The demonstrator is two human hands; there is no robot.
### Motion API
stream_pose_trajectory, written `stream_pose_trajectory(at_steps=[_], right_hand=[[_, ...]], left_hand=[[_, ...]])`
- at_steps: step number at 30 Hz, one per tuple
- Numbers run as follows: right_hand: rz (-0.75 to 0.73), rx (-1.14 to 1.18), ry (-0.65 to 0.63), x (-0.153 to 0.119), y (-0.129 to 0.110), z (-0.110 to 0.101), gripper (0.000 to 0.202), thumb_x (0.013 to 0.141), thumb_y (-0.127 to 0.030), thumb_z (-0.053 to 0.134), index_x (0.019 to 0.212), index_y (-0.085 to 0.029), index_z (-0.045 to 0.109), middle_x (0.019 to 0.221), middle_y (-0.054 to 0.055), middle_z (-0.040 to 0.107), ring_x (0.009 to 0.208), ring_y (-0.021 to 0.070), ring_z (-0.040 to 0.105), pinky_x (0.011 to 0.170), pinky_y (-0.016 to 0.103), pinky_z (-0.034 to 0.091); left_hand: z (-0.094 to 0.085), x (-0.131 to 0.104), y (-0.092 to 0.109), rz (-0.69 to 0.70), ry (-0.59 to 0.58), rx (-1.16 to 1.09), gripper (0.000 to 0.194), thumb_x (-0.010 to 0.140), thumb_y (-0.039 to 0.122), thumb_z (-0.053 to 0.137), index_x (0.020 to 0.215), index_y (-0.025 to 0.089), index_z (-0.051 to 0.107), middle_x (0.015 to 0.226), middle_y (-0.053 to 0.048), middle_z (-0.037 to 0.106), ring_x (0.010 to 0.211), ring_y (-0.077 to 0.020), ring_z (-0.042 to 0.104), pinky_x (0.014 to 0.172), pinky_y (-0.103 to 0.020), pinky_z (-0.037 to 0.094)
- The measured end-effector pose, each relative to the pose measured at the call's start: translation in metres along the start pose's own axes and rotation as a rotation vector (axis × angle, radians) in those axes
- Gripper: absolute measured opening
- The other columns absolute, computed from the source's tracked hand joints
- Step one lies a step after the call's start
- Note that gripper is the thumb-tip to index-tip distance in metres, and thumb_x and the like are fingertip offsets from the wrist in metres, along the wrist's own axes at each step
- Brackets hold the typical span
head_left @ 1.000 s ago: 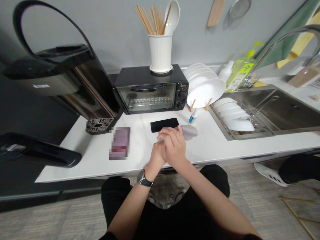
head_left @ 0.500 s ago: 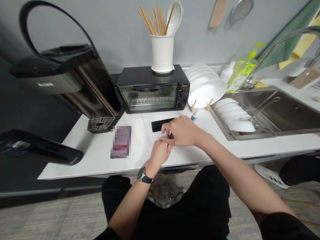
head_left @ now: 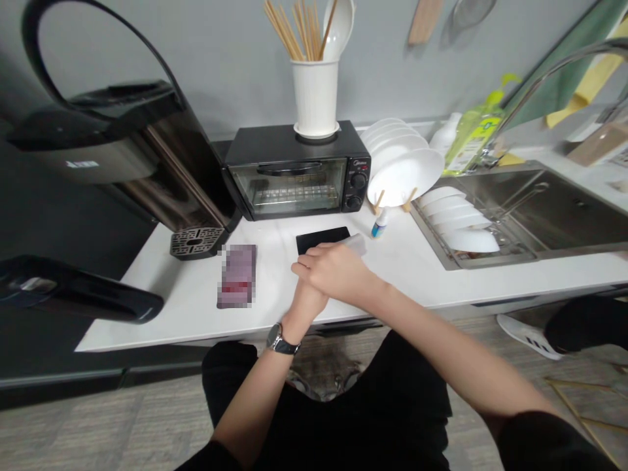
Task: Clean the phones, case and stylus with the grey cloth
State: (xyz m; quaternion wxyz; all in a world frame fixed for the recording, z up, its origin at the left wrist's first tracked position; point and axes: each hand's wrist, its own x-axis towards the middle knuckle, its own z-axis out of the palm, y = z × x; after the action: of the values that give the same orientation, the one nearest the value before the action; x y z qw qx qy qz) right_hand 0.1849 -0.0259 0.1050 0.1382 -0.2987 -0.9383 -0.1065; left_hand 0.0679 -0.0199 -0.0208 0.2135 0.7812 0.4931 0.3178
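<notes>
Counter [head_left: 275,297], head view: near the middle of its front edge, the right hand [head_left: 338,271] lies with bent fingers across the left hand [head_left: 308,302]; the left's fingers are hidden, so I cannot tell whether either grips anything. A pale piece [head_left: 358,244] (too blurred to identify) sticks out beyond the right hand, beside a black slab [head_left: 324,237] lying flat toward the counter's back edge. Nearer the left edge lies a purple item [head_left: 239,275], pixelated.
</notes>
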Motion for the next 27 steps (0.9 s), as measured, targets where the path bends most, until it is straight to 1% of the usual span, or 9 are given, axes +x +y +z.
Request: stream_pose_trajectory(at_steps=[3,6,10,14,18,20,22,24,27], right_hand=[[0.075,0.071,-0.135,0.009,0.026,-0.015,0.010,0.093,-0.017,0.067,0.101,-0.021,0.072,0.090,0.003,0.078,0.072,0.0184,0.066,0.059,0.032,0.032],[0.239,0.154,-0.099,0.007,0.041,-0.018,0.016,0.094,-0.037,0.068,0.092,-0.023,0.075,0.083,0.002,0.078,0.068,0.0182,0.066,0.060,0.031,0.029],[0.429,0.236,0.213,-0.022,0.039,0.001,0.044,0.100,-0.052,0.053,0.073,-0.021,0.069,0.068,0.003,0.071,0.063,0.0175,0.062,0.061,0.030,0.032],[0.902,0.619,0.657,-0.071,0.041,0.044,0.069,0.109,-0.060,0.017,0.079,-0.022,0.067,0.066,0.004,0.066,0.063,0.0189,0.063,0.066,0.031,0.044],[1.127,0.732,0.723,-0.107,0.056,0.081,0.072,0.105,-0.071,0.020,0.087,-0.020,0.069,0.072,0.004,0.065,0.069,0.0203,0.063,0.071,0.033,0.048],[1.144,0.720,0.778,-0.119,0.061,0.089,0.072,0.104,-0.072,0.019,0.107,-0.019,0.068,0.093,0.008,0.070,0.082,0.0209,0.068,0.076,0.034,0.052],[1.108,0.672,0.782,-0.130,0.060,0.093,0.065,0.103,-0.070,0.033,0.136,-0.019,0.056,0.128,0.014,0.067,0.111,0.0241,0.068,0.092,0.038,0.054],[1.060,0.580,0.671,-0.142,0.054,0.096,0.070,0.098,-0.063,0.052,0.151,-0.018,0.045,0.149,0.018,0.056,0.133,0.0292,0.058,0.108,0.047,0.048],[0.998,0.468,0.392,-0.158,0.044,0.097,0.055,0.097,-0.046,0.056,0.144,-0.018,0.057,0.139,0.017,0.066,0.129,0.0322,0.062,0.110,0.051,0.047]], left_hand=[[-0.006,0.003,0.002,0.021,-0.017,0.056,0.015,0.091,0.016,0.058,0.084,0.017,0.070,0.080,-0.010,0.075,0.085,-0.0278,0.073,0.074,-0.035,0.056],[-0.009,0.005,0.007,0.018,-0.008,0.085,0.024,0.097,0.020,0.055,0.078,0.017,0.070,0.074,-0.012,0.074,0.075,-0.0267,0.074,0.071,-0.033,0.055],[-0.010,-0.004,0.010,0.014,0.008,0.067,0.016,0.099,0.021,0.057,0.101,0.017,0.072,0.090,-0.010,0.080,0.082,-0.0244,0.076,0.074,-0.031,0.056],[-0.018,-0.025,0.002,-0.048,-0.001,-0.083,0.016,0.100,0.024,0.060,0.112,0.022,0.071,0.094,-0.003,0.080,0.077,-0.0183,0.075,0.075,-0.026,0.056],[-0.023,-0.037,-0.006,-0.129,0.055,-0.135,0.013,0.098,0.029,0.065,0.104,0.019,0.071,0.088,-0.003,0.079,0.078,-0.0177,0.074,0.076,-0.025,0.055],[-0.022,-0.038,-0.006,-0.136,0.080,-0.131,0.014,0.099,0.030,0.065,0.101,0.018,0.071,0.086,-0.003,0.078,0.076,-0.0163,0.073,0.074,-0.024,0.053],[-0.021,-0.037,-0.005,-0.148,0.105,-0.111,0.016,0.099,0.033,0.065,0.096,0.017,0.070,0.080,-0.002,0.075,0.071,-0.0151,0.070,0.070,-0.023,0.051],[-0.020,-0.036,-0.004,-0.158,0.120,-0.078,0.020,0.098,0.036,0.066,0.092,0.017,0.070,0.076,-0.001,0.074,0.066,-0.0145,0.067,0.067,-0.023,0.050],[-0.020,-0.037,-0.004,-0.130,0.125,-0.112,0.015,0.099,0.033,0.066,0.096,0.019,0.071,0.084,-0.002,0.077,0.072,-0.0160,0.071,0.073,-0.024,0.054]])
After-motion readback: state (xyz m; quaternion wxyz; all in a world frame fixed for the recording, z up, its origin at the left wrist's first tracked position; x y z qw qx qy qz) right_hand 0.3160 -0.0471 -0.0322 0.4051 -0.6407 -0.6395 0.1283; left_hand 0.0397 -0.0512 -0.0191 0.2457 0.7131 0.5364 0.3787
